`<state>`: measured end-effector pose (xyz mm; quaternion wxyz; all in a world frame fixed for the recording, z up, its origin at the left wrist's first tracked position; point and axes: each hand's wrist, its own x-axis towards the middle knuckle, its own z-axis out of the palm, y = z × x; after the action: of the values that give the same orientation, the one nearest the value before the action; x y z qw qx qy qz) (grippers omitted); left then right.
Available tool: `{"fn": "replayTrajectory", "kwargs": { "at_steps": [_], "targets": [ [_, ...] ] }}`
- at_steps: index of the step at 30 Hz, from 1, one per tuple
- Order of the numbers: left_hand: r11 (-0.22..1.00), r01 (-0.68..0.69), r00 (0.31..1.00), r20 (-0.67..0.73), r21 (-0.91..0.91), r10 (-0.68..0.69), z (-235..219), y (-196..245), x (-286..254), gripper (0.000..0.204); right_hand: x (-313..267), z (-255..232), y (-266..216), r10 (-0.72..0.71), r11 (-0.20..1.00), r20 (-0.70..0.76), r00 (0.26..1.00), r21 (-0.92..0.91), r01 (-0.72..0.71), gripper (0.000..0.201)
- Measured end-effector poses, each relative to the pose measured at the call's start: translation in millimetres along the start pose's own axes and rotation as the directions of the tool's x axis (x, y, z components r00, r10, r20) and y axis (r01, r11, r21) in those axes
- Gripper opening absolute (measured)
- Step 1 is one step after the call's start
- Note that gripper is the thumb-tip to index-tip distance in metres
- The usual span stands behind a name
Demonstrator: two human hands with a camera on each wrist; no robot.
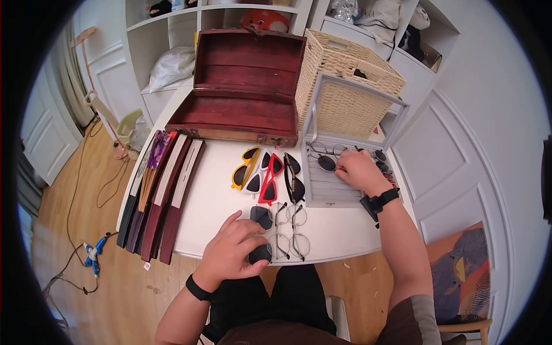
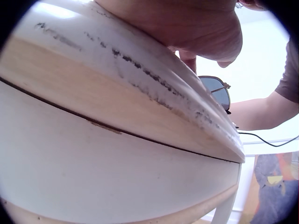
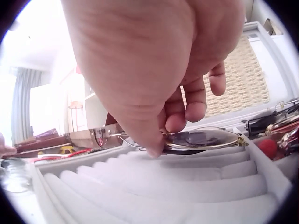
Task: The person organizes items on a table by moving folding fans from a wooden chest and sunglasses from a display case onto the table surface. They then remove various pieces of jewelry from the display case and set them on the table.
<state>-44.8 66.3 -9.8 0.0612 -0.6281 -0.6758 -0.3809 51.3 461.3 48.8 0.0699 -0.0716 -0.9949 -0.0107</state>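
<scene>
My right hand reaches into the grey glasses case. Its thumb and fingers pinch round dark sunglasses with a thin gold rim, just above the padded rows. One dark lens shows left of the hand in the head view. Near the table's front edge, my left hand lies with fingers loosely spread beside square dark sunglasses; thumb and forefinger lie around the nearer lens. Right of them are two pairs of clear round glasses. Clear glasses lie at the back of the case.
Yellow sunglasses, white ones, red ones and black ones lie mid-table. Several folding fans line the left side. An open wooden chest and a woven basket stand behind; the case's lid is raised.
</scene>
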Motion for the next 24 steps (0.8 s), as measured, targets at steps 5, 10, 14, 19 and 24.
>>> {"fn": "replayTrajectory", "kwargs": {
  "at_steps": [5, 10, 14, 19, 24],
  "targets": [
    [1.0, 0.022, 0.999, -0.031, 0.009, -0.022, -1, 2, 2, 0.036, -13, -49, -40, 0.102, 0.956, -0.071, 0.992, 0.285, -0.077, 0.016],
    [1.0, 0.018, 0.98, -0.196, -0.015, -0.021, 4, -7, -9, 0.025, -35, -75, -136, -0.03, 0.798, -0.169, 0.985, 0.59, 0.126, 0.017],
    [0.859, 0.272, 0.912, -0.168, -0.434, -0.374, -17, 35, -4, 0.016, -59, -58, -209, -0.132, 0.74, -0.256, 0.958, 0.618, 0.267, 0.015],
    [0.704, 0.354, 0.842, -0.117, -0.616, -0.526, -16, 50, -29, 0.015, -68, -34, -252, -0.077, 0.736, -0.345, 0.935, 0.613, 0.287, 0.014],
    [0.572, 0.251, 0.798, -0.167, -0.781, -0.579, -8, 53, -46, 0.018, -77, -31, -267, -0.101, 0.767, -0.376, 0.921, 0.56, 0.313, 0.014]
  ]
}}
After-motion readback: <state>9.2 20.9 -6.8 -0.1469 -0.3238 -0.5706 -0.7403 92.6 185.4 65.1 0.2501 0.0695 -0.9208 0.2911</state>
